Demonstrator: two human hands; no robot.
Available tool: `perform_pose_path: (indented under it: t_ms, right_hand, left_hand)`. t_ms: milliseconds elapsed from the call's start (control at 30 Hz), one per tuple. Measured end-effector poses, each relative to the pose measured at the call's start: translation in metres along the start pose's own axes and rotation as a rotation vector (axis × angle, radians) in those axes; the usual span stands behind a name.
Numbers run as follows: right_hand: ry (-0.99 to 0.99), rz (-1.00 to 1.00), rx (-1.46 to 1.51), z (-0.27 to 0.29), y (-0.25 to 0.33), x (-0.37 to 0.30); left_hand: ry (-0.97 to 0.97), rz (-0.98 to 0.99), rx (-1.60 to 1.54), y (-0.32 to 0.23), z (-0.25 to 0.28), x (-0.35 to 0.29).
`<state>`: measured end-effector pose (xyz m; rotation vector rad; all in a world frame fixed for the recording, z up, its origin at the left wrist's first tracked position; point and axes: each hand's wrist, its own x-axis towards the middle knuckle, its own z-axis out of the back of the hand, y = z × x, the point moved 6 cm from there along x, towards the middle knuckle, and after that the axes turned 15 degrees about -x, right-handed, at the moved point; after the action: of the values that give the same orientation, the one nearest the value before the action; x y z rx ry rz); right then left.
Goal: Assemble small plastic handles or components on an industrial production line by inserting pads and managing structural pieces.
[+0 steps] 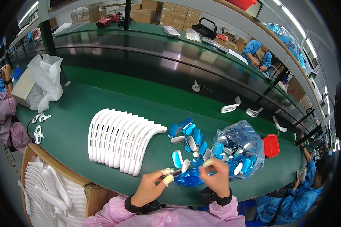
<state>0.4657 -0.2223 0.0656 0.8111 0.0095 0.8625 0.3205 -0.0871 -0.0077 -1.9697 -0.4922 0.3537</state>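
My left hand (149, 188), with pale yellow finger covers on its fingertips, pinches a small dark oval piece (175, 173) at the table's near edge. To its right my right hand (217, 177) is raised with thumb and fingers closed together; whatever lies between them is hidden. Crumpled blue film (190, 178) lies on the table between the hands. Beyond it are scattered several oval pieces (196, 136), some blue-faced and some white or silvery. A clear plastic bag (256, 133) full of similar pieces stands open beside my right hand.
Curved white slotted parts (119, 140) stand in a row at left. A cardboard box (89, 196) of white parts is at lower left. A red tray (271, 146) sits right of the bag. A dark conveyor (147, 62) runs beyond the green table (74, 125). Co-workers sit on both sides.
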Motion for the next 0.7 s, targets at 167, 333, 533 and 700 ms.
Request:
perform_pose_path:
  t_ms: [167, 333, 533, 700]
  right_hand:
    - [0.241, 0.331, -0.574, -0.030, 0.008, -0.017]
    - [0.140, 0.243, -0.348, -0.006, 0.026, 0.000]
    - [0.492, -0.087, 0.396, -0.031, 0.014, 0.001]
    - [0.752, -0.408, 0.997, -0.061, 0.001, -0.010]
  left_hand:
    - [-0.002, -0.038, 0.048, -0.007, -0.001, 0.001]
    - [-0.047, -0.017, -0.005, -0.011, -0.002, 0.000]
    - [0.082, 0.029, -0.182, -0.006, -0.019, 0.003]
    - [0.371, -0.152, 0.062, -0.034, -0.023, -0.001]
